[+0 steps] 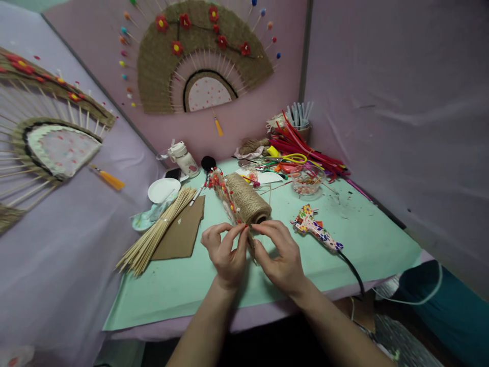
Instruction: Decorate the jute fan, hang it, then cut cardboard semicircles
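Apparently, the beaded strip [224, 196] at frame centre is mostly decorated, its near end bare, the left hand [229, 257] pinching there, the right hand [281, 260] half-curled, grip unclear.

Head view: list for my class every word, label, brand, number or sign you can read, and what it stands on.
No text can be read.
White bottle: pink print; any lettering too small.
White pen: any marking too small.
Glue gun: flower pattern, no lettering discernible.
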A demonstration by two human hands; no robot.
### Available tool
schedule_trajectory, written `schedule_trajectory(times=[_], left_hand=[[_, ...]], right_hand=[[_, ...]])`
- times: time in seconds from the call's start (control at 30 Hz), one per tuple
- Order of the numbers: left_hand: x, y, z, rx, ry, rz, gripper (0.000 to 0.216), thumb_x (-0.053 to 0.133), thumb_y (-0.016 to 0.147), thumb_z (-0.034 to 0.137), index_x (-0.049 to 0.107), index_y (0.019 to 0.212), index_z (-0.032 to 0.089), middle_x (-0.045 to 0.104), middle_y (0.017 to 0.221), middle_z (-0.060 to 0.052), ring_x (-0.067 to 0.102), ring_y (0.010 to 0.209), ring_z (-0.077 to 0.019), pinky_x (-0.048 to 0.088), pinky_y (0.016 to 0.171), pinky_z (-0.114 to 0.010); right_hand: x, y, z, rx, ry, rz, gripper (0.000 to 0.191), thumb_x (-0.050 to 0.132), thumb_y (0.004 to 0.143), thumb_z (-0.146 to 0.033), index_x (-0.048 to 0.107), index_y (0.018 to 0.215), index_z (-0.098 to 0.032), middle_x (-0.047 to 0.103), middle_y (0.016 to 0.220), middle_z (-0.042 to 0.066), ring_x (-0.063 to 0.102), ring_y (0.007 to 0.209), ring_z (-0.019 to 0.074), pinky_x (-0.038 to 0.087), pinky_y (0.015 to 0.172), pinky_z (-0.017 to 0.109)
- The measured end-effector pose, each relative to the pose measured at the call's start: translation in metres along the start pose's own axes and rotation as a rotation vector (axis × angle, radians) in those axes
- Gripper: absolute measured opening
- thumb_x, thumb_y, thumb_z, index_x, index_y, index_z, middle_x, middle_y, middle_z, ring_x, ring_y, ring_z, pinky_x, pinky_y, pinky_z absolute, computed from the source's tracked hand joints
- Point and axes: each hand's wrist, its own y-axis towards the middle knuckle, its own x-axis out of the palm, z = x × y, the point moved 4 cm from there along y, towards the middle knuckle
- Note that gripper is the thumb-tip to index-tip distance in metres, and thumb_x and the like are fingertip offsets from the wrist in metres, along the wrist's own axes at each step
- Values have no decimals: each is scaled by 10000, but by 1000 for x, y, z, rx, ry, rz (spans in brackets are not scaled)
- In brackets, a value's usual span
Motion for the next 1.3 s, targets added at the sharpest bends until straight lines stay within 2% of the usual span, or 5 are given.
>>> schedule_trajectory(times=[0.27, 0.8, 1.3], left_hand=[[0, -2, 0, -2, -25, -9, 136, 709, 821, 177, 710, 952, 213, 602, 853, -39, 534, 877, -196, 397, 827, -379], [0, -3, 0, -92, -70, 16, 54, 704, 829, 222, 704, 883, 222, 628, 854, -36, 537, 888, -196, 403, 844, -372], [0, -3, 0, -156, -87, 26, 30, 686, 839, 236, 678, 818, 216, 633, 855, -41, 539, 877, -198, 399, 835, -374]], right_hand=[[5, 16, -10, 19, -121, 64, 89, 633, 852, -190, 669, 934, -183, 649, 874, 55, 599, 846, 200, 481, 766, 369], [7, 12, -9, 69, -71, 60, 27, 628, 862, -170, 638, 874, -192, 643, 796, 19, 584, 764, 160, 482, 713, 311], [10, 14, -11, 56, -103, 17, 66, 592, 884, -199, 652, 861, -187, 657, 796, 36, 594, 753, 170, 485, 697, 320]])
